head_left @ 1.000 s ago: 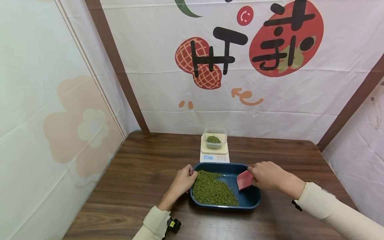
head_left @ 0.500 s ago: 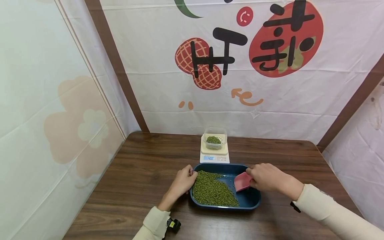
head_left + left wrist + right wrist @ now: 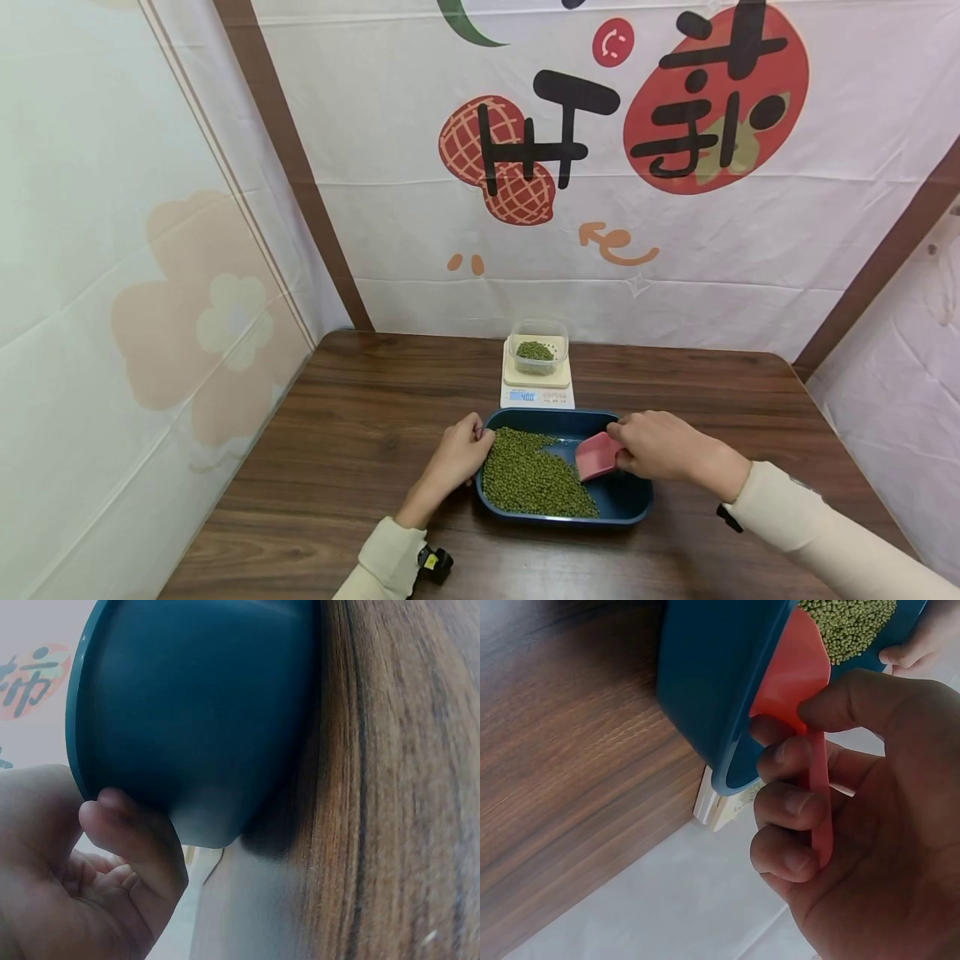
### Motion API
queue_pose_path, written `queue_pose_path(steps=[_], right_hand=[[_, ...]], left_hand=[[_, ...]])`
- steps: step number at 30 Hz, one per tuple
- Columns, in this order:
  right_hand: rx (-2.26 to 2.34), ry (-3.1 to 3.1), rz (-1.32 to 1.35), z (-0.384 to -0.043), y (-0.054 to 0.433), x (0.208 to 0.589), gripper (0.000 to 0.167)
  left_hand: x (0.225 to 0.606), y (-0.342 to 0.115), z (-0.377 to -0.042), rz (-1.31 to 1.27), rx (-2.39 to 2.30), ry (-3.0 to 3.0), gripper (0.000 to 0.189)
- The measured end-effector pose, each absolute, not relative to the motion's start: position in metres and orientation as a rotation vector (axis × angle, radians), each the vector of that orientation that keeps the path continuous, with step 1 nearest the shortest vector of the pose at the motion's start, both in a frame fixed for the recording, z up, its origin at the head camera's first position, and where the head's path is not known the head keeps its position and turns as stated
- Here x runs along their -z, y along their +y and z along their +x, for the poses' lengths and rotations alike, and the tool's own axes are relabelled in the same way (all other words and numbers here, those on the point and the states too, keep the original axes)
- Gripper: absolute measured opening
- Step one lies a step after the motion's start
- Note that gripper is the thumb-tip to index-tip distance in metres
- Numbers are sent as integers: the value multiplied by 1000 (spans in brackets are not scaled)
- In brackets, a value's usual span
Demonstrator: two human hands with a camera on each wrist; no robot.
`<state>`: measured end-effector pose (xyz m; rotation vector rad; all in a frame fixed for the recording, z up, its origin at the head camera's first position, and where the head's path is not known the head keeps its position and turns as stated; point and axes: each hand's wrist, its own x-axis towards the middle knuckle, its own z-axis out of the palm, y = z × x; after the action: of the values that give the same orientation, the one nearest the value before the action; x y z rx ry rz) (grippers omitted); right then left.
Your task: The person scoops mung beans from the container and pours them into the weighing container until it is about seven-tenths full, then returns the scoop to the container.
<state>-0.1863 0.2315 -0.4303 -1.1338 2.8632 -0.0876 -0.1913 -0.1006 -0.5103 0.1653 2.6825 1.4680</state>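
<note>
A blue tray [image 3: 626,502] stands on the table, with green mung beans [image 3: 534,475] heaped over its left and middle part. My left hand [image 3: 459,450] grips the tray's left rim; in the left wrist view its thumb and curled fingers [image 3: 142,840] pinch the tray wall [image 3: 195,712]. My right hand [image 3: 660,446] holds a pink scoop [image 3: 597,456] by its handle, fingers curled round it, as the right wrist view shows. Inside the tray, the scoop's front edge is at the right edge of the beans. No beans can be made out in the scoop.
Behind the tray is a kitchen scale [image 3: 536,396] whose display reads about 40.0. On it sits a clear plastic container [image 3: 538,367] with a small pile of beans. A printed cloth [image 3: 420,308] hangs behind the wooden table [image 3: 360,442].
My right hand has moved the scoop leftward inside the tray, up to the beans. The left hand has stayed on the tray's rim.
</note>
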Motion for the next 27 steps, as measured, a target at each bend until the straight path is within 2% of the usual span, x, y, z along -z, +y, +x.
queue_pose_path(steps=[27], right_hand=[[86, 2862, -1229, -190, 209, 435, 6]], left_hand=[[511, -101, -191, 169, -1467, 2691, 23]])
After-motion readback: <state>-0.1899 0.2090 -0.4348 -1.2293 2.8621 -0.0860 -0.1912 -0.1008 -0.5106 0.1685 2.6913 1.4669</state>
